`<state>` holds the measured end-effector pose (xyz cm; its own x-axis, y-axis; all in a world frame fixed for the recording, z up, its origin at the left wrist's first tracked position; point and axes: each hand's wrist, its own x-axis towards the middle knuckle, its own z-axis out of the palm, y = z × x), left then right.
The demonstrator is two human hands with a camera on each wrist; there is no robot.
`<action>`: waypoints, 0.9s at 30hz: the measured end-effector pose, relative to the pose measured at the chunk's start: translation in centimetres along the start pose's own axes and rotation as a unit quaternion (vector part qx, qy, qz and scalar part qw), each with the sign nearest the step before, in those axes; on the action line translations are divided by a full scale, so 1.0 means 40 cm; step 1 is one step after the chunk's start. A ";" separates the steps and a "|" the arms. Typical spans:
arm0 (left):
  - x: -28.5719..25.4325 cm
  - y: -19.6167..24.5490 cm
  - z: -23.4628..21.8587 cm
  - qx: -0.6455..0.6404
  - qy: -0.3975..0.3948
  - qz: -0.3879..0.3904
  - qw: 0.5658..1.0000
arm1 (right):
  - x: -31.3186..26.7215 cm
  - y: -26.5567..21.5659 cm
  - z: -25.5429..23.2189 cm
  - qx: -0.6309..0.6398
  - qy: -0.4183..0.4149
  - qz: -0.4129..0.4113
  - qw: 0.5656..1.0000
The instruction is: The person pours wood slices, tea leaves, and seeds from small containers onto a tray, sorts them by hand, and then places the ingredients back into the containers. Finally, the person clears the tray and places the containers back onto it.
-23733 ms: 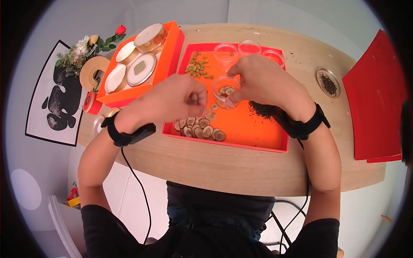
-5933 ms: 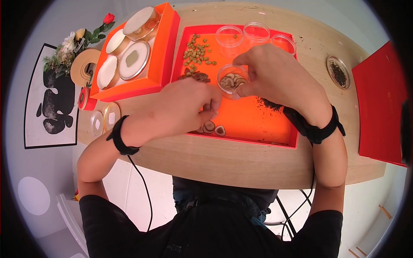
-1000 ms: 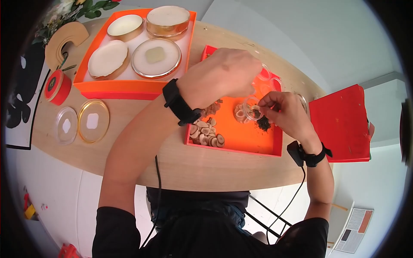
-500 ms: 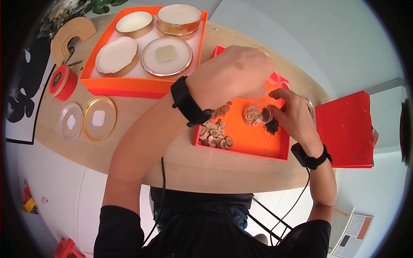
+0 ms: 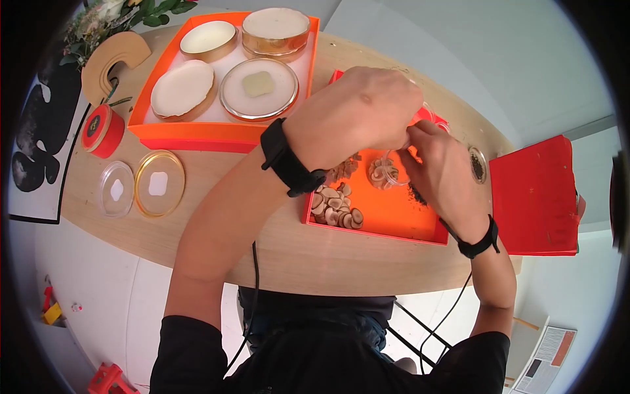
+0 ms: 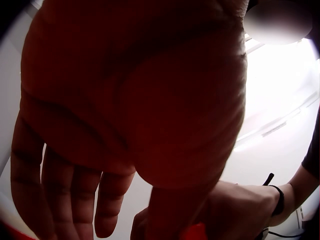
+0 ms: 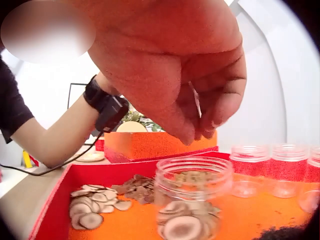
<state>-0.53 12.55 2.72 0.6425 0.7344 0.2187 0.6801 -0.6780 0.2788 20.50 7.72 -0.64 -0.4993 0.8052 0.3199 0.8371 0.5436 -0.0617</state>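
Open clear plastic jar (image 7: 165,195), brown-rimmed pale slices (image 7: 183,228) inside, stood within the rectangular red-walled orange tray (image 5: 380,210). Left hand (image 5: 364,108), right hand (image 5: 449,174) close together over tray; grips couldn't be told. A low knuckle might have tipped the jar, spilling slices.

clear jar (image 7: 194,192) | open, upright | pale dark-rimmed slices (image 7: 184,227) inside | tray (image 7: 100,172)
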 end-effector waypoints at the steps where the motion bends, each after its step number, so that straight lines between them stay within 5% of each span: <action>1: -0.001 0.004 -0.005 0.005 -0.023 -0.004 1.000 | 0.001 -0.023 0.004 0.012 0.018 -0.034 0.999; 2: -0.010 -0.013 0.020 0.004 -0.026 -0.002 1.000 | 0.005 -0.060 -0.008 0.021 -0.029 -0.035 0.999; 4: -0.038 -0.062 0.090 -0.060 0.161 0.099 0.980 | 0.019 -0.067 0.012 0.072 -0.059 -0.017 0.996; 5: -0.038 -0.049 0.062 -0.062 0.159 0.100 0.980 | 0.026 -0.072 0.019 0.122 -0.088 -0.005 0.989; 7: -0.040 -0.016 -0.037 -0.011 -0.091 -0.015 0.996 | 0.041 -0.096 0.010 0.148 -0.113 0.025 0.982; 10: -0.061 -0.010 -0.061 -0.017 -0.091 -0.025 0.995 | 0.038 -0.112 0.037 0.255 -0.171 0.061 0.950; 11: -0.060 -0.019 -0.051 -0.017 -0.092 -0.025 0.995 | 0.029 -0.108 0.071 0.255 -0.157 0.009 0.954; 13: -0.050 -0.044 -0.013 0.005 -0.016 0.043 0.999 | 0.024 -0.115 0.105 0.255 -0.143 -0.041 0.955; 17: -0.034 -0.047 0.032 -0.015 0.030 0.037 0.999 | 0.037 -0.131 0.136 0.171 -0.140 -0.117 0.968; 19: -0.026 -0.062 0.075 -0.042 0.224 0.119 0.966 | 0.047 -0.129 0.137 0.170 -0.152 -0.122 0.966; 20: -0.023 -0.045 0.042 -0.043 0.223 0.118 0.967 | 0.051 -0.129 0.133 0.174 -0.160 -0.125 0.964; 22: -0.012 -0.001 -0.056 0.002 -0.070 -0.032 0.997 | 0.056 -0.122 0.125 0.181 -0.175 -0.127 0.959; 23: -0.019 -0.007 -0.043 0.003 -0.069 -0.032 0.997 | 0.055 -0.120 0.127 0.175 -0.180 -0.127 0.960; 25: -0.038 -0.032 -0.005 -0.023 0.062 0.030 0.997 | 0.052 -0.117 0.131 0.169 -0.185 -0.127 0.960; 27: -0.041 -0.037 0.002 -0.034 0.069 0.037 0.996 | 0.048 -0.111 0.133 0.162 -0.194 -0.122 0.960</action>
<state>-2.57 12.36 1.87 0.6322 0.6827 0.3664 0.6045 -0.7304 0.3181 14.64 8.09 -4.78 -0.7698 0.6382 -0.0104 0.6029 0.7217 -0.3400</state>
